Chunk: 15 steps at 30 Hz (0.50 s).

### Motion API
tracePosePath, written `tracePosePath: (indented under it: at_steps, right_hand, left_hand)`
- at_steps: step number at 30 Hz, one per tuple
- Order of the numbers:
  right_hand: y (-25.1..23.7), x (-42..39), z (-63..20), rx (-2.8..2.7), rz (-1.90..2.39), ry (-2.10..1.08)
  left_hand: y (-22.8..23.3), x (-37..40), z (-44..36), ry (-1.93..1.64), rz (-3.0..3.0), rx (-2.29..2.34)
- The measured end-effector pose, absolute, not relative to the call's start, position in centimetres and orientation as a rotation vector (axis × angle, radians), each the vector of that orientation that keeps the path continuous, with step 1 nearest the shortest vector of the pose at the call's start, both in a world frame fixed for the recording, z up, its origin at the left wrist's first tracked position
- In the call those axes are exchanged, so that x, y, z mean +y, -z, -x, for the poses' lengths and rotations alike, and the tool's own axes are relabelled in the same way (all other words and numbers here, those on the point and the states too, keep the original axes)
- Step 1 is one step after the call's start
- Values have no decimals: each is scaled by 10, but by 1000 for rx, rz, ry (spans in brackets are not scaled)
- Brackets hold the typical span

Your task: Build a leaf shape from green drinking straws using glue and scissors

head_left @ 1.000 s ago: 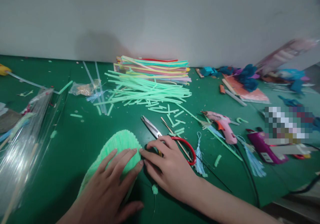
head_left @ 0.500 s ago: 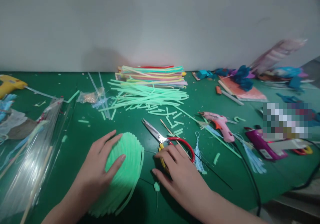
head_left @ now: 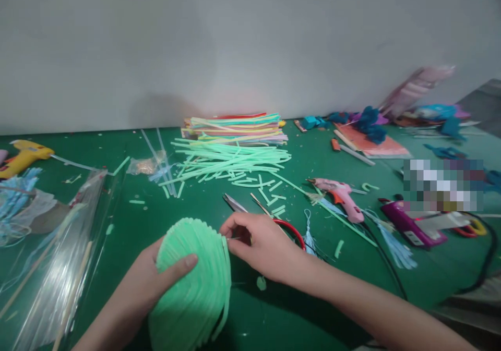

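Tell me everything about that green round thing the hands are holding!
The green ribbed fan looks made of many thin mint-green straws set side by side, forming a rounded, ridged disc. It is lifted off the green table and tilted. The left hand grips its edge, thumb on its face; the right hand pinches at its upper right rim.

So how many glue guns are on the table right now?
3: a yellow glue gun at the far left edge, a pink glue gun right of the scissors, a purple glue gun further right. Clutter may hide others.
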State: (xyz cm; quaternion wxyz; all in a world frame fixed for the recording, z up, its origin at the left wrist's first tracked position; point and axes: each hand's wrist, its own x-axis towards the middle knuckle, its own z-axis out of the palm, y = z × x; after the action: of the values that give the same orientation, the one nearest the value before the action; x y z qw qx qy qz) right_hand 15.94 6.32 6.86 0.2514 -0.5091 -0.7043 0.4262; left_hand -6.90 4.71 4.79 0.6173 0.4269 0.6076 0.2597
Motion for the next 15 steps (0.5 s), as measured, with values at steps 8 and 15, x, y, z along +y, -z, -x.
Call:
tracePosePath:
  at_steps: [8, 15]
  right_hand:
    - [-72, 86, -170, -1479, 1093, -2128]
    - [-62, 87, -162, -1370, 1106, -2093]
  left_hand:
    - [-54, 43, 69, -731, -778, 1426]
    - [-54, 43, 67, -705, -832, 1456]
